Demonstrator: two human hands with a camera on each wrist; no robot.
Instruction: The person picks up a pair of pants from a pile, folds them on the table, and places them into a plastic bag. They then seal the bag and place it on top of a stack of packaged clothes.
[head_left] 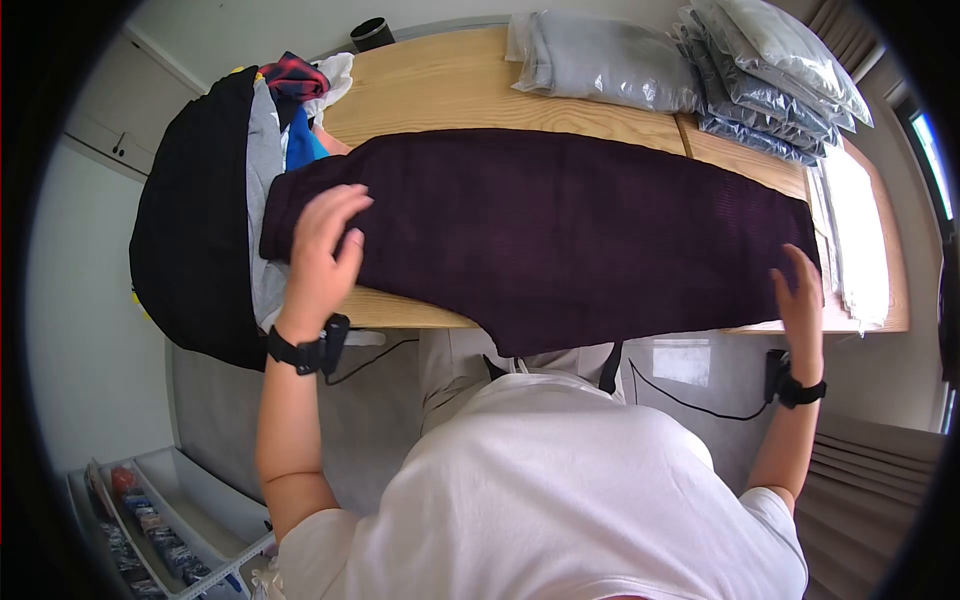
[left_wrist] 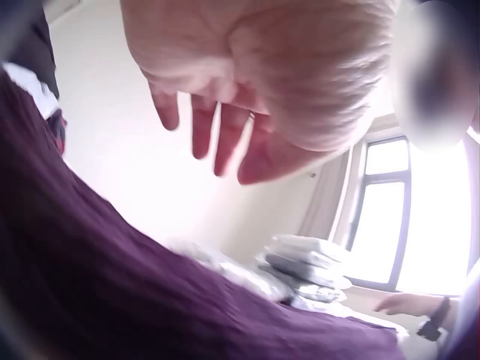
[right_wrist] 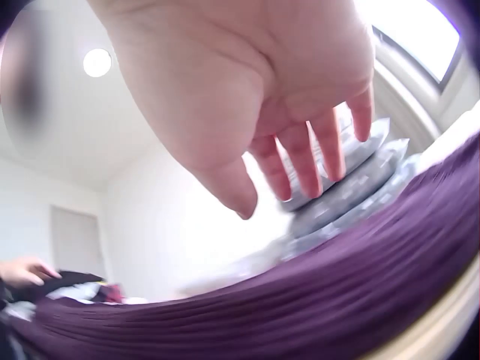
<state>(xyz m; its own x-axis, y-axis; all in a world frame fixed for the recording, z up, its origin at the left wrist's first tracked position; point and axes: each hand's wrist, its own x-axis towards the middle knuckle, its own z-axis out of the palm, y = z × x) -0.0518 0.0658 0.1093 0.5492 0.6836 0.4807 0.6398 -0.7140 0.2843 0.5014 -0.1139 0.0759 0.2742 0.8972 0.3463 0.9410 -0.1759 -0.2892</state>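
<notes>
A dark purple pair of trousers, folded lengthwise, lies stretched across the wooden table, its crotch corner hanging past the front edge. My left hand hovers over the waistband end at the left, fingers loosely bent and holding nothing. At the other end, by the leg hem, is my right hand, its fingers relaxed and nothing in them. Both wrist views show the palms above the purple cloth, with space beneath the fingers.
Left of the trousers sits a black bag with mixed clothes spilling out. Plastic-wrapped garments and a taller stack of packets lie at the back right. White sheets rest at the right edge. A dark cup stands behind.
</notes>
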